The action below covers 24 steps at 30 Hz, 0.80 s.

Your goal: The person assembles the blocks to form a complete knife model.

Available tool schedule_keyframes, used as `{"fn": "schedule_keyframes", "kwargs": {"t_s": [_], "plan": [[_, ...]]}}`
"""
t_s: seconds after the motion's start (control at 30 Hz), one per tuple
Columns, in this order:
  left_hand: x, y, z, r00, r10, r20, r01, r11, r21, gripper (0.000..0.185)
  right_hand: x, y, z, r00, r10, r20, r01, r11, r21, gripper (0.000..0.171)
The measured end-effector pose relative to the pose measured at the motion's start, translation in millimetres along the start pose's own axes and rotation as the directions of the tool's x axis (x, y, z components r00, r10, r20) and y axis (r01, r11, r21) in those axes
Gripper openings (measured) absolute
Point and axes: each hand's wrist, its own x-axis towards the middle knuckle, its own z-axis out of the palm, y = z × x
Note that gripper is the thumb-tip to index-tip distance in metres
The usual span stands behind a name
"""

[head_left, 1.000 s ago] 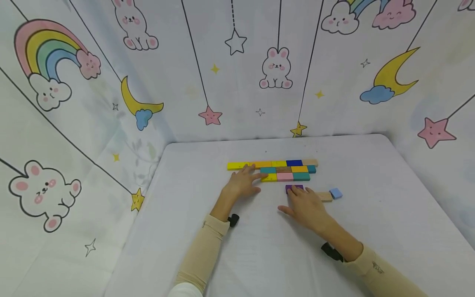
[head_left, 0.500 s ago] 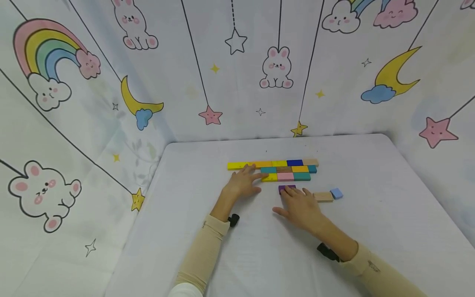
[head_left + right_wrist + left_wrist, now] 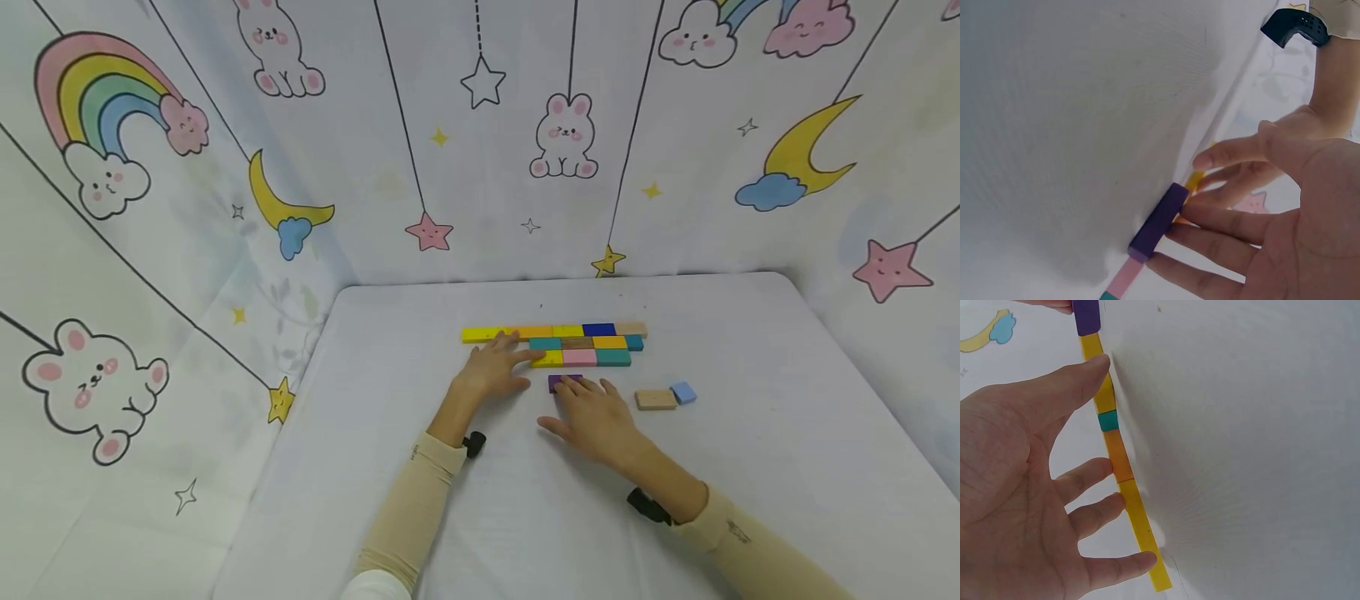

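Flat coloured blocks lie in three touching rows on the white table. My left hand rests flat at the rows' left end, straight fingertips against the long yellow block and the front yellow block; the left wrist view shows the fingers spread along the yellow block and an orange block. My right hand lies flat, fingertips on a purple block just in front of the rows. In the right wrist view its straight fingers touch the purple block.
A tan block and a light blue block lie loose to the right of my right hand. Printed fabric walls close in the table at the back and both sides. A black strap sits on each wrist.
My right hand has slid the purple block leftwards, away from the tan block, to just below the front yellow block. My left hand has stayed in place.
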Motion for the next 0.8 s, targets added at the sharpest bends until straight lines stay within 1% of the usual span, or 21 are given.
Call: {"fn": "schedule_keyframes", "kwargs": {"t_s": [0.2, 0.43, 0.67, 0.8], "plan": [[-1.6, 0.6, -2.6, 1.000, 0.006, -0.004, -0.006, 1.000, -0.013, 0.056, 4.6, -5.0, -0.5, 1.000, -0.007, 0.013, 0.007, 1.000, -0.004, 0.076], [1.3, -0.6, 1.0, 1.000, -0.002, -0.010, 0.002, 1.000, -0.007, 0.056, 8.5, -8.5, -2.2, 1.000, -0.026, 0.011, 0.027, 0.999, -0.018, 0.076], [1.8, -1.1, 1.3, 1.000, -0.002, -0.005, 0.002, 1.000, 0.004, 0.056, 14.4, -8.5, 3.3, 1.000, -0.028, 0.011, 0.028, 1.000, -0.008, 0.077], [1.1, -0.7, 1.1, 1.000, -0.005, -0.002, 0.005, 1.000, -0.006, 0.056, 16.3, -10.1, 4.5, 1.000, -0.029, 0.009, 0.029, 1.000, -0.011, 0.077]]}}
